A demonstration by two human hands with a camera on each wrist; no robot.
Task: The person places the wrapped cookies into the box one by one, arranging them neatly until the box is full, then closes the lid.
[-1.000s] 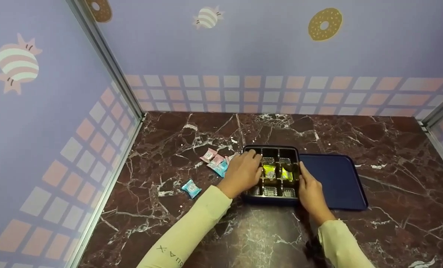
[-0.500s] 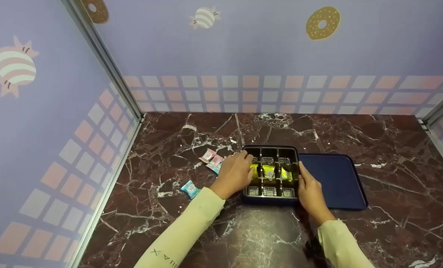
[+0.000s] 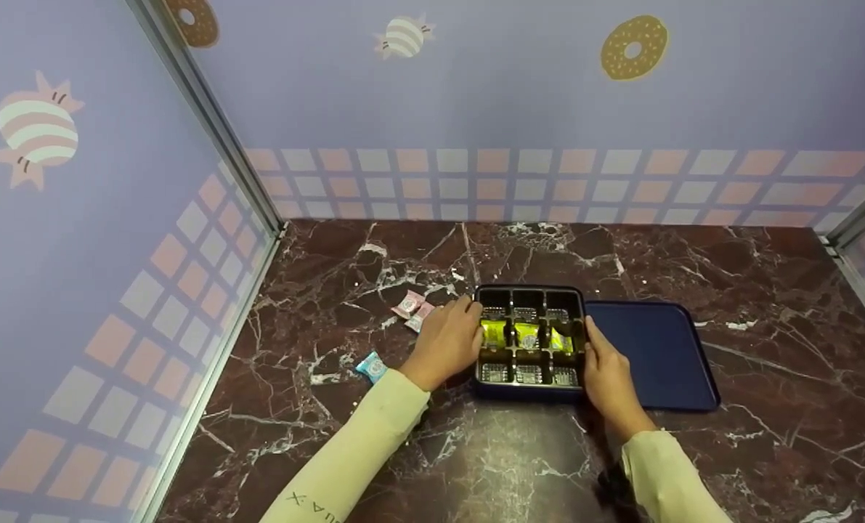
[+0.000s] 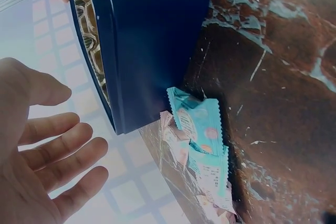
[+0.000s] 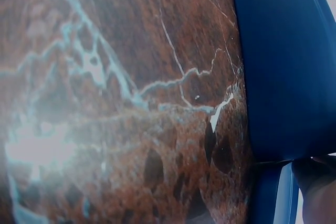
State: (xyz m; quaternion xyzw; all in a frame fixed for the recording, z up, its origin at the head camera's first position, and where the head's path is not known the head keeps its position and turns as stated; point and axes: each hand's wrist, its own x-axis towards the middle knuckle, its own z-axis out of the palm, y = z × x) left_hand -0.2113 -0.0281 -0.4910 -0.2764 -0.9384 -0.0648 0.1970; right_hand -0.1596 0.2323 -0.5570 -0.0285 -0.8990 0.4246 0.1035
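Note:
A dark blue box (image 3: 530, 394) holds a black divided tray with several compartments. Three yellow-green wrapped candies (image 3: 527, 336) lie across its middle row. My left hand (image 3: 445, 345) is just left of the box, above loose candies; in the left wrist view its fingers are spread and relaxed, nothing held. Beneath it in that view, blue wrapped candies (image 4: 198, 121) and a pink one (image 4: 176, 142) lie against the box's side. My right hand (image 3: 610, 378) rests along the box's right side, fingers fairly straight against the wall.
The blue lid (image 3: 654, 356) lies flat on the marbled table (image 3: 519, 457), right of the box and up against it. A single blue candy (image 3: 371, 367) sits apart at the left. Patterned walls (image 3: 519, 87) border the table's back and sides.
My left hand has drawn back leftward out of the tray, uncovering the yellow-green candy in the left compartment of the middle row. The right hand stays at the box.

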